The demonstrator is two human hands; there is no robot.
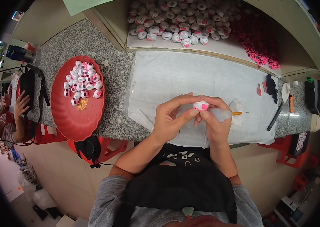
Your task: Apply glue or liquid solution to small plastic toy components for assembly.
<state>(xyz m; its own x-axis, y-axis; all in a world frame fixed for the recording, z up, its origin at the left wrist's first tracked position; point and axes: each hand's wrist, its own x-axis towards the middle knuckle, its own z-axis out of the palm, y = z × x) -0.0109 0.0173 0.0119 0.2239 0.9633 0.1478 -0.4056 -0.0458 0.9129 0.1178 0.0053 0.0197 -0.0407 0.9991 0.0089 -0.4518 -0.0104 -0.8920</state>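
Over the white sheet, my left hand (pixel 173 115) pinches a small rounded white and pink piece (pixel 200 105) between thumb and fingers. My right hand (pixel 217 123) meets it there, its thumb and fingertips on the same piece. A translucent squeeze bottle (pixel 220 114) with an orange needle tip (pixel 237 113) is tucked in my right hand, the needle pointing right. The palm sides of both hands are partly hidden.
Left stands a red scalloped tray (pixel 65 121) with several finished-looking white and pink pieces. A shelf at the back holds heaps of white rings (pixel 175 28) and pink parts (pixel 260 53). Right lie black scraps (pixel 271 87) and an orange marker (pixel 291 103). Another person's hand (pixel 21 104) shows far left.
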